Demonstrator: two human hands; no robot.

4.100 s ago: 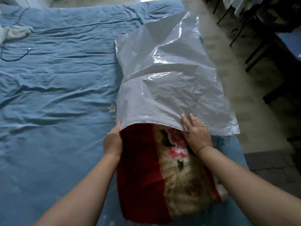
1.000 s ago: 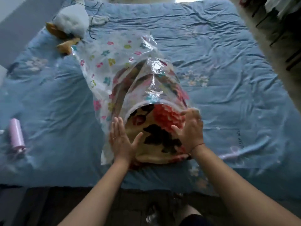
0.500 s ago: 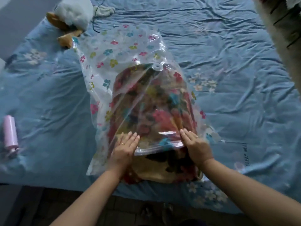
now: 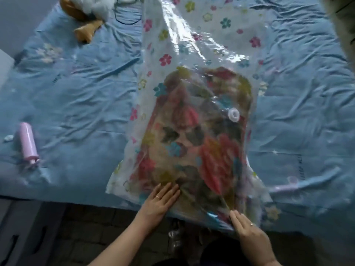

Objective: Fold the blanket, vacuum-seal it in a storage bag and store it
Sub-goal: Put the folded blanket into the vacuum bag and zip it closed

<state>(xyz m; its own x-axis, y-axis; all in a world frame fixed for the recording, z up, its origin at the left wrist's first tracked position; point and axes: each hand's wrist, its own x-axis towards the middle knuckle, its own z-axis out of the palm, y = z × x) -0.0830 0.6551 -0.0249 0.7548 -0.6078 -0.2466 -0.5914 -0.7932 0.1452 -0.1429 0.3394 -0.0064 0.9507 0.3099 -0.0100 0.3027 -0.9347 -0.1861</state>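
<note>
A clear storage bag [image 4: 207, 41] printed with small coloured flowers lies lengthwise on the blue bed. The folded blanket [image 4: 199, 143], red and beige with a flower pattern, is wholly inside it, filling the near half. A round white valve [image 4: 233, 114] sits on the bag's top face above the blanket. My left hand [image 4: 160, 201] rests flat on the bag's near end, fingers straight. My right hand [image 4: 247, 230] presses with straight fingers on the bag's near right edge at the bed's rim.
A pink hand pump [image 4: 27, 144] lies on the bed sheet [image 4: 80, 104] at the left. A white and tan plush toy [image 4: 87, 14] and a dark cable [image 4: 124, 18] are at the far left. Dark floor [image 4: 92, 233] runs below the bed's near edge.
The blanket's end, which stuck out of the bag's mouth, is now fully inside. Both hands have moved toward me to the bag's near end, and the view has come closer.
</note>
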